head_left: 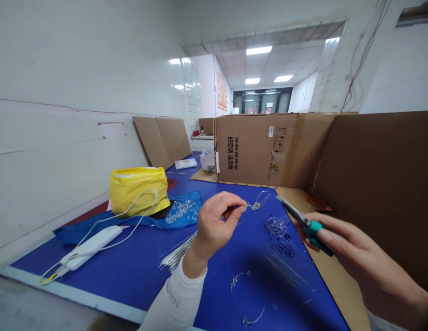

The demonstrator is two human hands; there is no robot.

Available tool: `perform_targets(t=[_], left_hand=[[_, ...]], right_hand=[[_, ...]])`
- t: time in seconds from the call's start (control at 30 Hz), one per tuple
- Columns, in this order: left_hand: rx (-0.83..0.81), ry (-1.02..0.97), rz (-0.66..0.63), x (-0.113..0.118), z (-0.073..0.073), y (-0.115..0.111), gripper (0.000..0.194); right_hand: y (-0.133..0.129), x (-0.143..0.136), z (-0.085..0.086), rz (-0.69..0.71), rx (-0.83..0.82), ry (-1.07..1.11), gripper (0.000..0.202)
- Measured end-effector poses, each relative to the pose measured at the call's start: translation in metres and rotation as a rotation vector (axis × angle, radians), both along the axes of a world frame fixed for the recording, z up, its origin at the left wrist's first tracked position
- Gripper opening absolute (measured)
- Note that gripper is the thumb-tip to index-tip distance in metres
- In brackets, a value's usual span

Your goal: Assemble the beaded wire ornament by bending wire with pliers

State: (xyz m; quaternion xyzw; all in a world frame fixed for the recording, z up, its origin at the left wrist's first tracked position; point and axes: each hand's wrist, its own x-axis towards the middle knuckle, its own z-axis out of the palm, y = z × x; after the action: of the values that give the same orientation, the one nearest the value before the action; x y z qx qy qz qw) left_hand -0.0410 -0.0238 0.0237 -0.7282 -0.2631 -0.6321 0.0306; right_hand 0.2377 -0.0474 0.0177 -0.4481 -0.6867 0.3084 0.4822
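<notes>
My left hand (217,220) is closed in a pinch on a thin silvery wire (264,192). The wire loops out to the right of my fingertips, with a clear bead (256,206) on it. In my right hand (348,241) is a pair of pliers (315,228) with green handles; their grey, slightly blurred jaws point up and left towards the wire loop, apart from it. Under the hands, a small heap of wired clear beads (276,226) lies on the blue tabletop (203,289), beside several dark rings (282,249). Nearer me rests a large wire ring with clear beads (247,320).
Left of my forearm lies a bundle of straight wires (177,253). Loose clear beads (182,211) sit on a blue cloth by a yellow bag (139,191). A white power strip (93,246) with its cable is at the left. Cardboard walls (258,151) stand behind and at the right.
</notes>
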Motion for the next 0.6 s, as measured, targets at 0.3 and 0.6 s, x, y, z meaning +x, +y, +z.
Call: perform_targets(t=[0.3,0.6], left_hand=[[-0.102,-0.108,0.064,0.000,-0.005,-0.019,0.006],[-0.834,-0.500,-0.455,0.005,0.003,0.009,0.026]], right_hand=[[-0.008,-0.004,0.000,0.129,-0.009,-0.043,0.044],[-0.002,0.014,-0.001,0.059,-0.051,0.063,0.045]])
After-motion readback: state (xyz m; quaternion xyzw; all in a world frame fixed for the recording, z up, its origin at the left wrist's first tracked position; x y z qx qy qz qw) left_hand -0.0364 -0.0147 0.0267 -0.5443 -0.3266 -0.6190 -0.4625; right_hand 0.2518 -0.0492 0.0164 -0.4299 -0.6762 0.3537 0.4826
